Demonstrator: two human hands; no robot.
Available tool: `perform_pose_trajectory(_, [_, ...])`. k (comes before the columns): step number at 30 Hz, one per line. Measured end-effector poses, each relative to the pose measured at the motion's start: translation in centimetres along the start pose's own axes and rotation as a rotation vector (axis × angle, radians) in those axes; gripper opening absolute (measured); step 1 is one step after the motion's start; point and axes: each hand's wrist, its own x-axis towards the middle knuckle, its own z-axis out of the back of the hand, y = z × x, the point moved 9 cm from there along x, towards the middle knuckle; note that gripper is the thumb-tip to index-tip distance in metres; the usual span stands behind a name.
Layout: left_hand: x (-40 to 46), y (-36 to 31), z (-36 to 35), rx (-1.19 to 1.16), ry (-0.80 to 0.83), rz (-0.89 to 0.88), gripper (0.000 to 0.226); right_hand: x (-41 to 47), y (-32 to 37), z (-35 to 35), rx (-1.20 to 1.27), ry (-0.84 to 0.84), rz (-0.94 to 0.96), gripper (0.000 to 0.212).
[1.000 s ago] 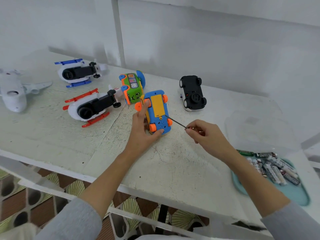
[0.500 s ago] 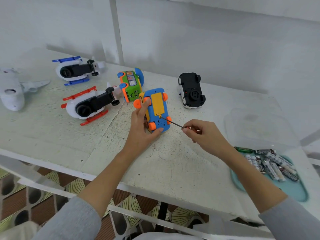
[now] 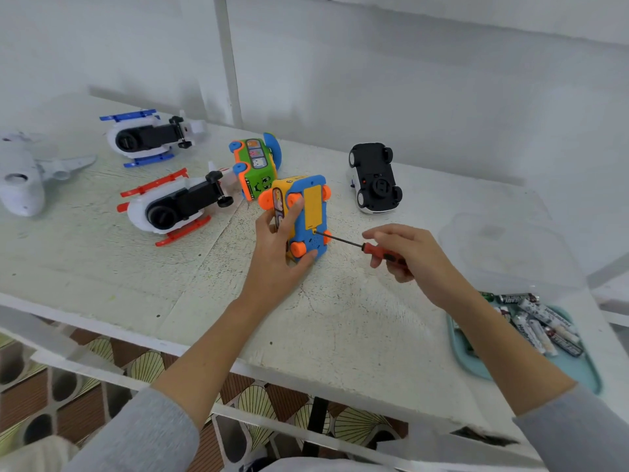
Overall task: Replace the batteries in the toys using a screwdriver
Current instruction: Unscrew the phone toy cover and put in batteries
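Orange plastic fills your right hand (image 3: pixel 408 257): its fingers curl round the handle of the screwdriver (image 3: pixel 360 245), and now more of the handle shows than half a second ago, when only the thin shaft came out of your fist. The tip sits at the lower edge of the yellow battery cover (image 3: pixel 313 207), where I judge the screw to be, though the screw itself is too small to see. Your left hand (image 3: pixel 279 253) grips the blue toy car (image 3: pixel 303 212) from its side, thumb near the lower wheel, and holds it tilted up on the white table (image 3: pixel 340 318) with the underside toward you. The car stands more upright than one second ago. I think you are only at the start of loosening this cover, so it is still closed.

At 11 o'clock from the car lies the green toy bus (image 3: pixel 257 165), and at 9 o'clock the red helicopter (image 3: pixel 173 206). At 10 o'clock is the blue helicopter (image 3: pixel 146 137). At 2 o'clock rests the black car (image 3: pixel 374 177), upside down. At 4 o'clock the batteries (image 3: pixel 534 321) wait in the teal tray (image 3: pixel 578 373).
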Motion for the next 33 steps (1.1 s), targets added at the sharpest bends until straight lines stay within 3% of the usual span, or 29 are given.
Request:
perform_pose_trajectory(4, [0.0, -0.1, 0.2, 0.031, -0.017, -0.003, 0.077, 0.3, 0.7, 0.4, -0.049, -0.052, 0.019, 0.015])
perform_pose_trajectory(8, [0.0, -0.2, 0.5, 0.029, -0.042, 0.019, 0.078, 0.1, 2.8, 0.4, -0.266, -0.073, 0.219, 0.014])
perform_pose_trajectory(12, [0.0, 0.2, 0.5, 0.000, -0.055, 0.037, 0.079, -0.4, 4.5, 0.6, -0.327, -0.132, 0.370, 0.015])
perform_pose_trajectory(18, [0.0, 0.1, 0.6, -0.006, -0.057, 0.033, 0.079, -0.9, 5.8, -0.3, -0.479, -0.120, 0.520, 0.033])
perform_pose_trajectory(23, [0.0, -0.3, 0.3, -0.005, -0.037, -0.010, 0.079, 0.3, 4.5, -0.1, -0.459, -0.079, 0.285, 0.020])
perform_pose_trajectory(26, [0.0, 0.2, 0.5, -0.022, -0.063, 0.013, 0.079, 0.3, 4.4, 0.3, -0.448, -0.096, 0.298, 0.010])
perform_pose_trajectory(31, [0.0, 0.4, 0.4, -0.027, -0.065, 0.018, 0.081, -0.5, 4.9, 0.4, -0.366, -0.095, 0.364, 0.030])
perform_pose_trajectory(33, [0.0, 0.4, 0.5, -0.029, -0.072, 0.023, 0.082, -0.2, 4.4, 0.1, -0.398, -0.075, 0.329, 0.026])
